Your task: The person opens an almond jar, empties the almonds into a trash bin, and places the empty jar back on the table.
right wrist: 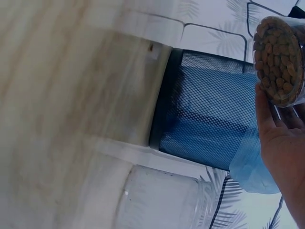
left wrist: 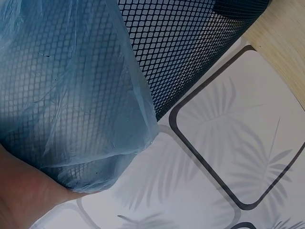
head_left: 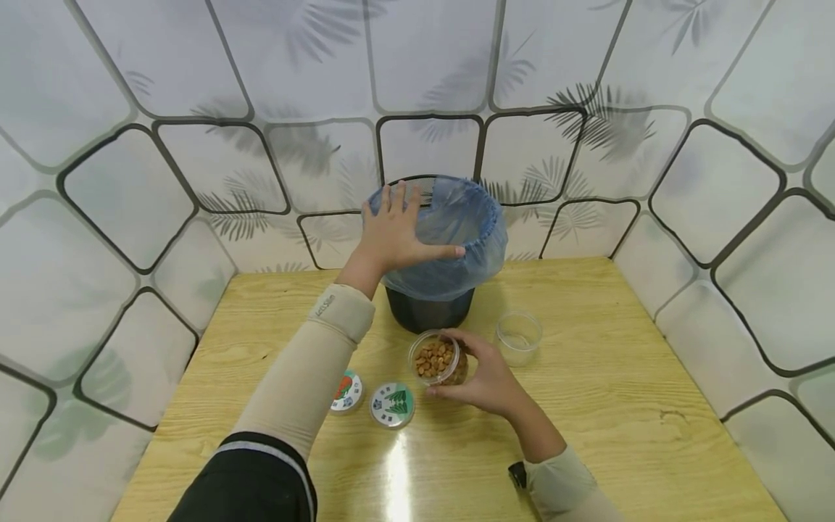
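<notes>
My right hand point(head_left: 481, 375) grips a clear plastic jar of brown nuts point(head_left: 434, 360), thumb on the near side and fingers on the far side. The jar leans with its mouth toward the left, and its nut-filled base point(right wrist: 279, 62) faces the right wrist camera. Over the left rim of a black mesh trash bin point(head_left: 430, 308), my left hand point(head_left: 394, 235) spreads its fingers, the thumb stretched across the bin's front. A translucent blue bag point(head_left: 457, 279) lines the bin and folds down over its rim. In the left wrist view, part of that hand point(left wrist: 28, 191) lies against the bag.
An uncovered clear jar point(head_left: 518, 337) with nothing visible inside stands right of the bin. Two round printed lids point(head_left: 392, 404) point(head_left: 346, 391) lie front left on the wooden table point(head_left: 620, 406), one partly behind the left sleeve. Patterned cloth walls point(head_left: 313, 167) enclose the table.
</notes>
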Available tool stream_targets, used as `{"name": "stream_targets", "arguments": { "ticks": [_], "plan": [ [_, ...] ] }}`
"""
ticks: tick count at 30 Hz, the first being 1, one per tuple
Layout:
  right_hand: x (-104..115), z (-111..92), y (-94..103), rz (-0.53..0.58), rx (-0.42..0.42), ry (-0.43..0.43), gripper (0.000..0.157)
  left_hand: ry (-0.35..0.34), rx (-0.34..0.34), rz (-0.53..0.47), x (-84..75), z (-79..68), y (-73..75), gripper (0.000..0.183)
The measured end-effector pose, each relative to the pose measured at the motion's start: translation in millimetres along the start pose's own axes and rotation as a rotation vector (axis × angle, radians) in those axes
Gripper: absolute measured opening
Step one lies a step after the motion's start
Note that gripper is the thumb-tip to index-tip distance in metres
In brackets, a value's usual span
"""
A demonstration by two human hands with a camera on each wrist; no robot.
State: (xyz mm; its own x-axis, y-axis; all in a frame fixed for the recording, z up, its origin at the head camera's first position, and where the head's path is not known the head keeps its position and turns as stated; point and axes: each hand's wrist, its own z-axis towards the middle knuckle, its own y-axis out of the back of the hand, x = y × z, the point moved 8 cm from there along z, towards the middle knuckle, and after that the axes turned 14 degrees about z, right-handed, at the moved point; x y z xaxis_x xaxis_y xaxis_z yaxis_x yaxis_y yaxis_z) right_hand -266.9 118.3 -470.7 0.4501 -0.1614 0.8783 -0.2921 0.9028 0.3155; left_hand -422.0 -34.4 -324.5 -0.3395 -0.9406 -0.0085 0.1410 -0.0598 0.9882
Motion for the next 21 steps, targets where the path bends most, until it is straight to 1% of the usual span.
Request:
{"name": "stream_targets", "arguments": {
  "ticks": [5,9,12,21],
  "plan": [
    [6,3,6.4,0.019,-0.019,-0.004,0.089,-0.005,-0.013,0.010,-0.2,-1.3,2.1,0.136],
    [10,3,9.7,0.029,-0.029,-0.002,0.088,0.000,-0.005,0.010,-0.1,-1.8,2.0,0.136],
    [12,4,11.4,0.018,-0.033,0.002,0.087,0.005,0.005,0.015,0.0,-1.6,1.2,0.137],
    [17,7,18.9,0.005,-0.051,0.021,0.087,0.005,-0.001,0.001,-0.2,-2.5,2.1,0.137]
  ]
}}
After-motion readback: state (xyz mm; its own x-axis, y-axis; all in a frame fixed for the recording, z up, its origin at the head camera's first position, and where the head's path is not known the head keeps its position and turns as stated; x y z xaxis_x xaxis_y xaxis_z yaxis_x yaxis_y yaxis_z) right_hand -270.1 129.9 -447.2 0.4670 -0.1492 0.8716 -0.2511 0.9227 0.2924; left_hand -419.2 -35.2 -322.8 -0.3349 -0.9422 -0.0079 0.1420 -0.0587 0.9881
